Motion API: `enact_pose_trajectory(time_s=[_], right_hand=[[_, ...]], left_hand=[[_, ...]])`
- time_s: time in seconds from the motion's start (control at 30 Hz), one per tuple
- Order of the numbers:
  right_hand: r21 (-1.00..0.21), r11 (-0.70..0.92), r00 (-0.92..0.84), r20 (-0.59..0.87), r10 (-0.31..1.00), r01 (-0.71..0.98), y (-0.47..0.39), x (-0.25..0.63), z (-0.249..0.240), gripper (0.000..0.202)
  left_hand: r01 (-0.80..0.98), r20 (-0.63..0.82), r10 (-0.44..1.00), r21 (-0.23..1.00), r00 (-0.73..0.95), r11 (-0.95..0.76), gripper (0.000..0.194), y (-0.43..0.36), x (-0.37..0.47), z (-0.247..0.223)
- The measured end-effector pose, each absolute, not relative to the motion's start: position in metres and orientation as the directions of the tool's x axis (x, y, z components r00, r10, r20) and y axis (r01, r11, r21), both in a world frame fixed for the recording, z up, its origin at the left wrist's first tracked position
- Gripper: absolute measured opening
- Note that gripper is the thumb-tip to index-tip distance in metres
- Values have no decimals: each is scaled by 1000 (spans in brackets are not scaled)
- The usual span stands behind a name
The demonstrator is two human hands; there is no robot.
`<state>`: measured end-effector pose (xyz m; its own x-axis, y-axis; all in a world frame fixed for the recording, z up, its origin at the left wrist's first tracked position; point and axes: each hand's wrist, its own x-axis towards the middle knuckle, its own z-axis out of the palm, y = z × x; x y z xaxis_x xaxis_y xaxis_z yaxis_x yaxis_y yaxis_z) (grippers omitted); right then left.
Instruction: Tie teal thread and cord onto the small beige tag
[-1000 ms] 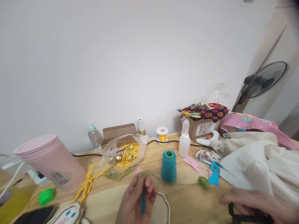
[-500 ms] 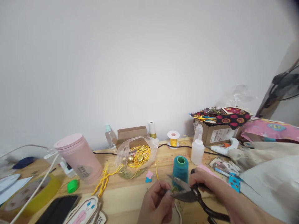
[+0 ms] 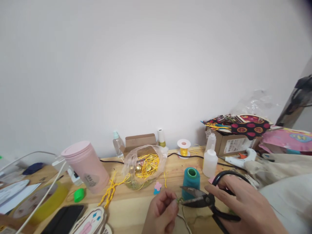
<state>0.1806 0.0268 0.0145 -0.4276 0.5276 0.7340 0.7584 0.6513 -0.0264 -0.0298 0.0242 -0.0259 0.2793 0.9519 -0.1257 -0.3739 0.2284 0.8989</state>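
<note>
My right hand [image 3: 241, 201] grips black-handled scissors [image 3: 200, 199] through their loops, with the blades parted and pointing left. Close to the lower blade tip, my left hand [image 3: 163, 209] pinches a small bit of green thread [image 3: 180, 200] between thumb and fingers. Below my left hand the pale curved edge of a flat piece [image 3: 185, 222] shows, mostly hidden. Just behind the blades stands a teal spool of thread [image 3: 191, 178], partly covered by them. A small pink and blue flower cutout [image 3: 158, 187] lies beyond my left hand.
A clear bag [image 3: 143, 165] holds yellow cord and gold bells. White squeeze bottles [image 3: 210, 164], a gold thread spool [image 3: 184, 149] and a full carton [image 3: 234, 143] stand behind. To the left are a pink tumbler [image 3: 85, 165], phone [image 3: 64, 219] and yellow tape roll [image 3: 39, 203].
The scissors and my right hand have shifted slightly right, and the right hand has turned so the handle loops show more. The view has moved a little left. My left hand keeps its pinch.
</note>
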Motion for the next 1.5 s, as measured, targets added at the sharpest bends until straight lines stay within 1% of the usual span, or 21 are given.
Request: enact_pose_trajectory(time_s=[0.17, 0.47, 0.67, 0.83, 0.97, 1.07, 1.2, 1.37, 1.5], right_hand=[[-4, 646, -431, 741, 515, 764, 26, 179, 16, 32], [-18, 650, -428, 739, 521, 760, 26, 179, 13, 32], [-7, 661, -427, 758, 493, 750, 26, 179, 15, 29], [-17, 650, -433, 732, 525, 759, 26, 180, 14, 32], [-34, 653, -430, 727, 535, 756, 25, 181, 13, 32], [-67, 657, -424, 715, 556, 751, 24, 181, 13, 33], [-131, 663, -435, 659, 614, 737, 23, 182, 15, 37], [-210, 694, -447, 631, 634, 689, 25, 183, 15, 39], [-305, 696, -451, 582, 676, 650, 25, 182, 12, 42]], left_hand=[[-365, -149, 953, 899, 263, 241, 36, 24, -30, -26], [-347, -143, 958, 911, 247, 225, 36, 26, -29, -28], [-348, -140, 962, 912, 235, 218, 36, 24, -29, -28], [-348, -149, 965, 911, 217, 220, 38, 26, -27, -27], [-303, -182, 967, 925, 177, 230, 43, 27, -26, -24], [-272, -185, 971, 936, 154, 222, 43, 26, -27, -23], [-245, -184, 975, 946, 128, 211, 41, 23, -28, -23], [-273, -187, 967, 934, 174, 229, 40, 19, -28, -21], [-281, -188, 967, 931, 174, 231, 39, 17, -27, -18]])
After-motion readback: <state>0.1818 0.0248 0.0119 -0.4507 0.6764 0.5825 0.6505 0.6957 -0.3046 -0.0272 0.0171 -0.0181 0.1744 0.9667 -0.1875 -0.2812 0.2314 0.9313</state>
